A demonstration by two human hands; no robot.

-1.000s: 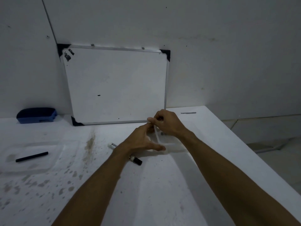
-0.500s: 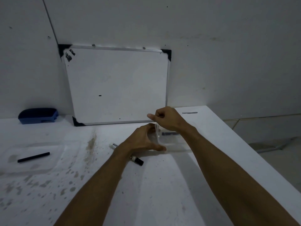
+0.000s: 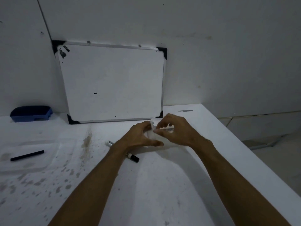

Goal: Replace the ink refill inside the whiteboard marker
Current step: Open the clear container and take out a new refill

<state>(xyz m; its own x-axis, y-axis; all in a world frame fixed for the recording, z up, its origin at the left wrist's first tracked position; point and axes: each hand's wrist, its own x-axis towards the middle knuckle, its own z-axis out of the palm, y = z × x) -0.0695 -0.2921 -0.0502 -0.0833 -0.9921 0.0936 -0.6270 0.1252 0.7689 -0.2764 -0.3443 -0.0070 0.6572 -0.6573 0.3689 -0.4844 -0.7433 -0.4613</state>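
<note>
A slim white piece (image 3: 166,128) (probably the fresh refill, too small to be sure) is now pinched between thumb and fingertips of the right hand (image 3: 176,130), where half a second ago only the clear box (image 3: 151,128) was handled. The box is gripped by the curled left hand (image 3: 138,138). The refill is judged fetched, not fitted. The whiteboard marker (image 3: 133,158) is left on the table (image 3: 162,185), half hidden under the left forearm, with a barcoded white barrel and a black end.

Whiteboard (image 3: 112,82) white w/ silver frame & black corners, eraser (image 3: 31,113) blue, slim rod (image 3: 27,155) black, marker (image 3: 133,158) white w/ barcode & black end, table (image 3: 154,185) white w/ brownish-grey spots
</note>
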